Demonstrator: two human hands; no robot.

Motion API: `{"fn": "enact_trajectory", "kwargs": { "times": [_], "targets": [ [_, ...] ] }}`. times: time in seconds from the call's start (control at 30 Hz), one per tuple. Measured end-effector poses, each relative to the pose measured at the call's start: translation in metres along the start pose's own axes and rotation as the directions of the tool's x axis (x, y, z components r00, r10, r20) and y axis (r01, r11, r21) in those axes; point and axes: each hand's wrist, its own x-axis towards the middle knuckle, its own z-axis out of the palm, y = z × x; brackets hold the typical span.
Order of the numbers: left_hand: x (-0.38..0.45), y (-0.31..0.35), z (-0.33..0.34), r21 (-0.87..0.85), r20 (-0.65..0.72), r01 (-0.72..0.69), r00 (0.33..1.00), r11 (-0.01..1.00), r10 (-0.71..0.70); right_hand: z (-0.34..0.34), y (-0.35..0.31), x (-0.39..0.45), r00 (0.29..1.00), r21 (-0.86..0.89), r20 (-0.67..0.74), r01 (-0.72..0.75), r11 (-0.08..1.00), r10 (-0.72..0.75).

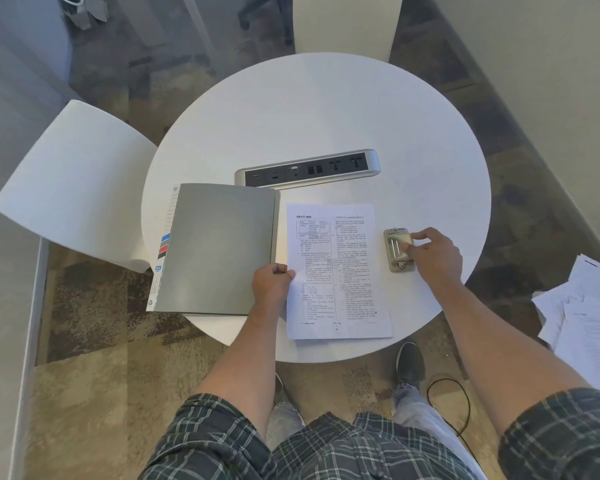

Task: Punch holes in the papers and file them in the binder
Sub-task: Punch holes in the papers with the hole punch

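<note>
Paper [338, 271] lengthwise, header away

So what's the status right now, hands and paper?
Left hand pinching the paper at its edge. Right hand gripping the hole punch. Binder closed beside the sheet. Nothing in the way.

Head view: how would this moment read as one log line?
left hand pinches paper | right hand grips hole punch | binder closed
</note>
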Motion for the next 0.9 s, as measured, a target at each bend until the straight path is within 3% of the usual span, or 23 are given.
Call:
{"fn": "enact_trajectory", "kwargs": {
  "times": [0.9],
  "targets": [
    [-0.014, -0.006, 0.01, -0.112, -0.017, 0.051, 0.998, 0.992, -0.053, 0.018, -0.006, -0.02, 0.997, -0.053, 0.071, 0.039, 0.998, -0.036]
  ]
}}
